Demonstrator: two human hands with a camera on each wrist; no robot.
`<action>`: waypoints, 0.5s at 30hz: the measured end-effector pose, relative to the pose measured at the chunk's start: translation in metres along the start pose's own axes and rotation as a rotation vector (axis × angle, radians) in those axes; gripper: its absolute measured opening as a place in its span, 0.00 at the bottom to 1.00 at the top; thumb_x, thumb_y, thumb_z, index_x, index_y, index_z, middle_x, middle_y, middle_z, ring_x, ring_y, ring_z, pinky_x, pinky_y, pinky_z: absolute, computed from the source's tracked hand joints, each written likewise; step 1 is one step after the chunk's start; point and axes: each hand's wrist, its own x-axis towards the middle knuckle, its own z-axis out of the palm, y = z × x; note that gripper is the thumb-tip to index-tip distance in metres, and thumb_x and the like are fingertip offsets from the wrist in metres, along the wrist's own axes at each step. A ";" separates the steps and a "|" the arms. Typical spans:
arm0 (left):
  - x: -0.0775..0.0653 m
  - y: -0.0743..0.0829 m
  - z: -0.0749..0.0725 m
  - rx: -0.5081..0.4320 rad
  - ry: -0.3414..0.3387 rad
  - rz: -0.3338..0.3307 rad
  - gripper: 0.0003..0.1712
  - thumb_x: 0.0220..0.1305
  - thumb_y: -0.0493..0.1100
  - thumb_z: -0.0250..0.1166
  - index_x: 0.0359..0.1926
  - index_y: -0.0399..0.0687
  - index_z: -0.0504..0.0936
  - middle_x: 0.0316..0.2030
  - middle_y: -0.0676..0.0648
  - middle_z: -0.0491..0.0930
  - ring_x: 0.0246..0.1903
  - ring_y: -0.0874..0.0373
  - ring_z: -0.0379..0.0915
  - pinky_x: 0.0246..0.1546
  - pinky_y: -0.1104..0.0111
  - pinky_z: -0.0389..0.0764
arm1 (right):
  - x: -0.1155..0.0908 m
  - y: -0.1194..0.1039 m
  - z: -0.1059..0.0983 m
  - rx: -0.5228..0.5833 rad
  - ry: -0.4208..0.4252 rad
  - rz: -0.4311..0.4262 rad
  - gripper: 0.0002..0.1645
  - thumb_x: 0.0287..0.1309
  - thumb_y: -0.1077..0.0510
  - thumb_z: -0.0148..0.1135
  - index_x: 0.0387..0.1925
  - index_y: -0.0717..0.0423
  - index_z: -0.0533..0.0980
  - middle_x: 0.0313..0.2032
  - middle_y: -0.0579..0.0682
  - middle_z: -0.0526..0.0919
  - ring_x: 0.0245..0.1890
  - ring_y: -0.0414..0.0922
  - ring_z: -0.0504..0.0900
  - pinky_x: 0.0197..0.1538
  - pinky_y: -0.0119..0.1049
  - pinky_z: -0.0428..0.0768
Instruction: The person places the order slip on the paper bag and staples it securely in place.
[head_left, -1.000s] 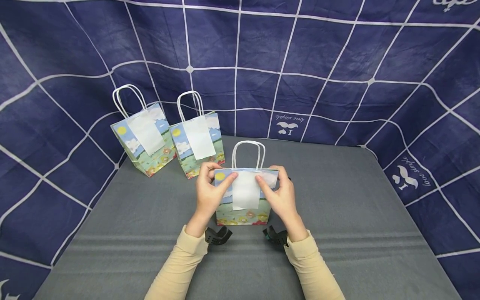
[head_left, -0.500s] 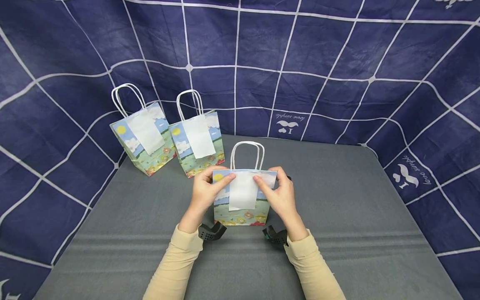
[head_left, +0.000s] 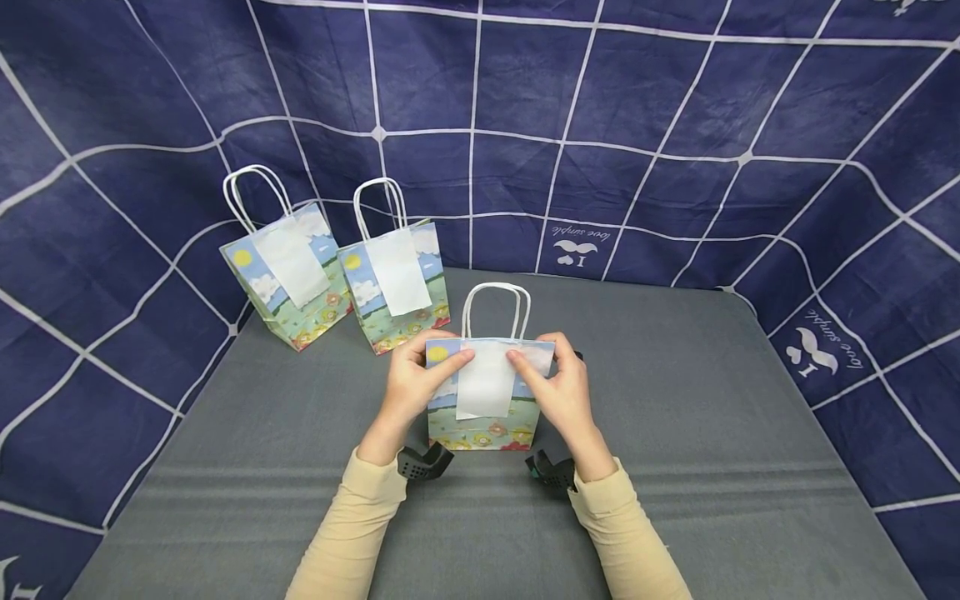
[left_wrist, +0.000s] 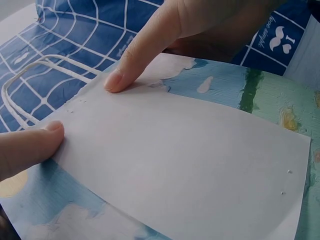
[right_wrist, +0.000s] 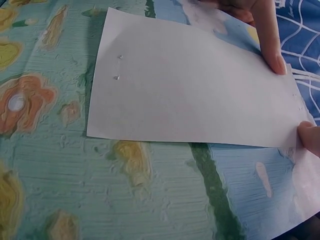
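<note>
A small paper gift bag (head_left: 480,437) with a painted sky and flower meadow stands upright in front of me. Its white twisted handles (head_left: 495,287) rise from the top edge. Down the front hangs a blank white paper strip (head_left: 484,383), also filling much of both wrist views. My left hand (head_left: 411,379) pinches the bag's top edge at the left, thumb on the strip's upper corner and fingers behind. At the right, my right hand (head_left: 558,383) pinches the same edge, its thumb at the strip's other upper corner. The fingers behind the bag are mostly hidden.
Two matching bags with white strips, a far-left bag (head_left: 300,321) and a nearer bag (head_left: 386,329), stand side by side at the back left. A grey cloth-covered table (head_left: 697,433) lies below, walled by a navy grid-patterned curtain (head_left: 600,92).
The left hand and forearm have shifted slightly left, and the held bag has moved a little left with them. Both hands keep their pinch on its top edge.
</note>
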 end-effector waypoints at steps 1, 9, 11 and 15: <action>0.000 0.000 0.000 -0.001 -0.001 0.002 0.10 0.51 0.27 0.69 0.36 0.27 0.79 0.22 0.51 0.78 0.21 0.61 0.75 0.23 0.70 0.78 | 0.000 0.000 0.000 0.000 -0.001 -0.003 0.14 0.50 0.65 0.69 0.35 0.66 0.72 0.28 0.62 0.81 0.28 0.54 0.79 0.29 0.44 0.74; 0.001 -0.001 0.000 0.017 0.018 0.014 0.09 0.51 0.27 0.69 0.35 0.26 0.80 0.20 0.50 0.77 0.19 0.63 0.73 0.23 0.73 0.75 | 0.006 0.014 -0.009 0.071 -0.008 -0.054 0.09 0.56 0.68 0.62 0.38 0.69 0.72 0.26 0.60 0.78 0.26 0.38 0.72 0.30 0.35 0.69; 0.001 -0.001 0.000 0.018 0.021 0.016 0.09 0.50 0.27 0.69 0.34 0.26 0.80 0.19 0.51 0.76 0.19 0.64 0.72 0.23 0.73 0.74 | 0.010 0.021 -0.014 0.128 0.010 -0.074 0.07 0.62 0.69 0.54 0.38 0.73 0.72 0.28 0.63 0.77 0.27 0.34 0.71 0.33 0.31 0.69; 0.001 -0.001 -0.001 0.009 0.019 0.015 0.09 0.50 0.26 0.69 0.34 0.25 0.80 0.20 0.53 0.77 0.19 0.64 0.72 0.23 0.73 0.74 | 0.018 0.036 -0.021 0.212 0.052 -0.089 0.17 0.70 0.68 0.38 0.36 0.79 0.71 0.32 0.71 0.78 0.31 0.36 0.76 0.41 0.30 0.73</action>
